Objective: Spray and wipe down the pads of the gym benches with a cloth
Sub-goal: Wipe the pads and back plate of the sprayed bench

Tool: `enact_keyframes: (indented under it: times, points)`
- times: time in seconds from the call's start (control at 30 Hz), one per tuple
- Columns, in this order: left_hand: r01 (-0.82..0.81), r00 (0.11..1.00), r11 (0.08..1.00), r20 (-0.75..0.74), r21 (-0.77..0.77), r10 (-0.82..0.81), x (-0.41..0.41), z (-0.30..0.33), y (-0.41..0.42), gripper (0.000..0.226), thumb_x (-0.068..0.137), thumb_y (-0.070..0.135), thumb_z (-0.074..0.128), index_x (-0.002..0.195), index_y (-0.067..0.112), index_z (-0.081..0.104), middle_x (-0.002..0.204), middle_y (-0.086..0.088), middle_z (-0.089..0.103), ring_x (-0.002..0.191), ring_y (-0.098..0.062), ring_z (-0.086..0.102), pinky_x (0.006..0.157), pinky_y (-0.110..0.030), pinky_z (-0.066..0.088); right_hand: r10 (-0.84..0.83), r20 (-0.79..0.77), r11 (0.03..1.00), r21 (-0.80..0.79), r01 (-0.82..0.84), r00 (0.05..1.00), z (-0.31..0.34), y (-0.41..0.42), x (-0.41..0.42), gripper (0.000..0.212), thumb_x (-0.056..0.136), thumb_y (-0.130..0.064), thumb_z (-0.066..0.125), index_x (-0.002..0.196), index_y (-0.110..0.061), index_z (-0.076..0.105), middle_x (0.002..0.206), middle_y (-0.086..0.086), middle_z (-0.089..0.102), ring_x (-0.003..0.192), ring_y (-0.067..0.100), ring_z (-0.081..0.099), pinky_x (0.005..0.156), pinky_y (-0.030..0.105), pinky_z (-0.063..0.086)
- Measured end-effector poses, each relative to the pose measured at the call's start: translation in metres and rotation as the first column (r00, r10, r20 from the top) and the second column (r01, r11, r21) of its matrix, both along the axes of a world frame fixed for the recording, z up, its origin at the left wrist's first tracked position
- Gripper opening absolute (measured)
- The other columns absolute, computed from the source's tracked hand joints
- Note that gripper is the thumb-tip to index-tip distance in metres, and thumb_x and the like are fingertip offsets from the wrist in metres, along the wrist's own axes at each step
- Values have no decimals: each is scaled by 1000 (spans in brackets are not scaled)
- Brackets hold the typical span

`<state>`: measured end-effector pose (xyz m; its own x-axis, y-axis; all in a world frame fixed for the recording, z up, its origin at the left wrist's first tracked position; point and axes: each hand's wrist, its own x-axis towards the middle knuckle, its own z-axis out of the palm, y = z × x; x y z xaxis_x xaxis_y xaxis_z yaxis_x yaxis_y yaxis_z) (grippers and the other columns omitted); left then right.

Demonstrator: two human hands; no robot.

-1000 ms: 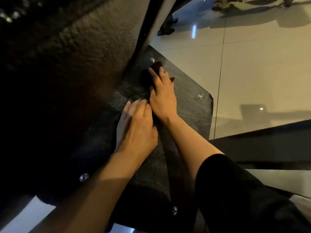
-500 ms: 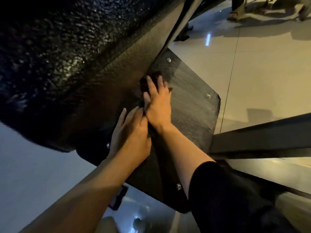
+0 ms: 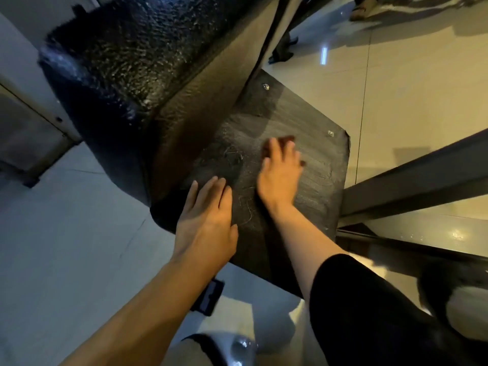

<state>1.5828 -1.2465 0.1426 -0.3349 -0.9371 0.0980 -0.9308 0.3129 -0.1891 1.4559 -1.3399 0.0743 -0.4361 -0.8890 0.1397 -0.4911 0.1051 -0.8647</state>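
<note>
The right hand (image 3: 281,167) presses flat on a dark cloth (image 3: 284,140), soft and limp, best pinned under the fingers against the rough panel (image 3: 317,180), while the left hand (image 3: 208,220) rests open and empty.

gym floor, indoor. thick black textured vinyl bench pad (image 3: 126,75) sits angled over a flat black rubber-faced plate (image 3: 303,165) fixed with shiny round metal bolts (image 3: 265,86); dark steel frame beam (image 3: 422,178) runs alongside; glossy large beige floor tiles (image 3: 409,88) reflect ceiling lights; another person's sandalled foot (image 3: 360,12) at far edge
</note>
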Motion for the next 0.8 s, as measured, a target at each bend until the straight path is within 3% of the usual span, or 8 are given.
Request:
enact_keyframes:
  times: [0.1,0.17,0.23,0.33,0.47,0.57,0.67,0.8]
  points:
    - [23,993,997,118,-74,-14,10,5,12,72,62,27,82,125,0,60,128,-20,60,128,-32,51,112,-50,30,302,-132,895,-302,-329,944,33,11,48,49,101,-14,40,150,-20,36,158,19,22,146,41,15,115,59,12]
    - [38,989,997,143,-69,-28,8,7,22,72,75,30,73,138,4,50,141,-16,50,137,-28,41,116,-43,16,314,-171,894,-277,-352,934,25,19,39,51,102,-13,39,151,-24,32,160,14,19,148,36,12,117,55,10]
    - [75,986,996,155,-50,-67,6,4,30,71,91,34,57,151,10,29,158,-9,27,148,-21,17,119,-40,-2,203,-100,960,-173,-218,974,-7,32,12,53,102,-13,39,152,-27,30,162,9,16,149,31,10,119,50,6]
    - [139,965,990,223,-5,-134,7,-2,43,66,100,35,42,155,11,14,162,-8,9,150,-20,1,122,-45,-4,-104,79,993,72,99,991,-63,67,-35,53,100,-12,41,151,-24,32,159,11,21,145,35,19,118,48,16]
    - [156,972,986,188,-60,-142,20,1,58,65,90,30,62,146,6,39,153,-15,35,146,-26,24,121,-49,11,-261,94,923,314,220,961,-57,82,-23,54,101,-16,39,153,-23,25,161,14,12,147,37,10,118,51,14]
    - [125,983,989,145,-85,-112,36,11,63,66,88,28,64,146,8,39,153,-11,35,146,-24,24,122,-44,7,0,44,1000,-15,1,999,1,70,41,54,101,-16,41,152,-24,28,162,13,13,148,35,7,120,52,9]
    - [62,996,991,70,-120,-54,54,18,67,70,79,22,72,141,3,47,144,-16,47,139,-30,35,118,-44,13,351,-93,886,-290,-362,932,42,73,93,53,100,-12,42,151,-24,33,162,12,13,150,33,4,120,49,3]
    - [83,989,994,131,-76,-72,62,19,78,76,84,25,69,148,4,34,154,-15,32,145,-30,25,119,-45,11,232,-123,938,-235,-255,965,11,78,61,54,98,-10,40,150,-22,34,160,13,20,148,35,14,118,55,14]
